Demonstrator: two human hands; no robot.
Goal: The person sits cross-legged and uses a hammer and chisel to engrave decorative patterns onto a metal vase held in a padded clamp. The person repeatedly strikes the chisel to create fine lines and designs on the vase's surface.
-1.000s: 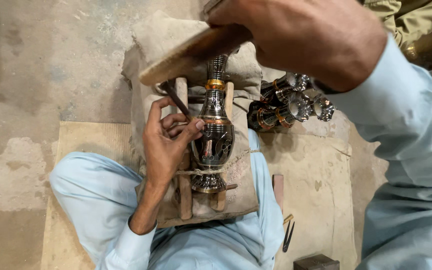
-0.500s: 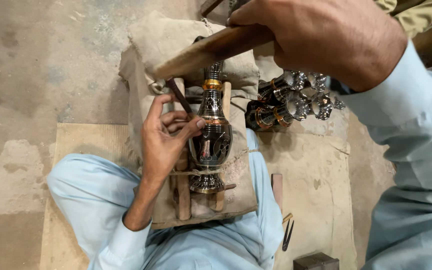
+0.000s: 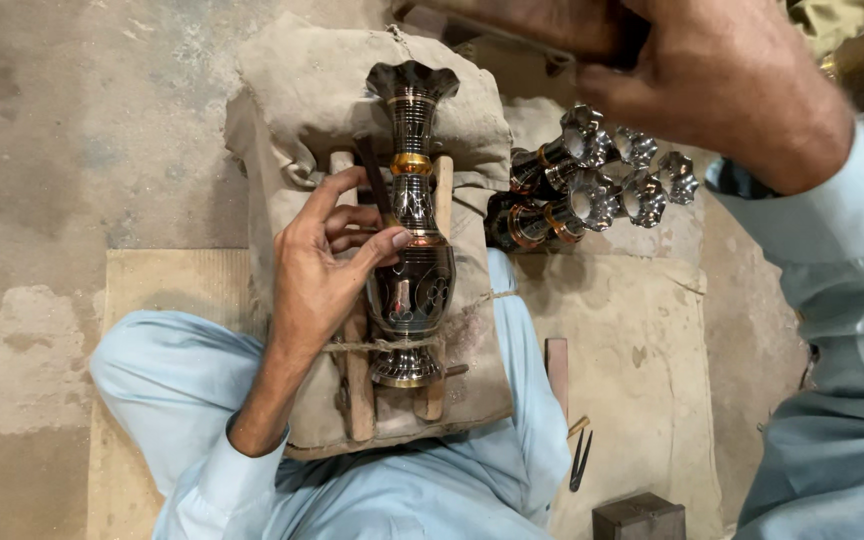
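Vase is lying on a canvas pad across your lap, mouth pointing away from you, foot toward you, cradled between two wooden slats and tied down with twine near the foot. Your left hand is resting on the pad against the vase body, thumb and fingers pinching a thin dark chisel whose tip is sitting at the vase's neck, just below the brass band. Your right hand is lifting up near the top edge, fingers wrapped tight around a wooden mallet; it is blurred and well above the vase, not touching it. More vases of the same kind are lying in a cluster just right of the pad, mouths facing right. Small dark tweezers are lying on the mat by your right knee, a wooden block sitting just beyond them at the bottom edge.
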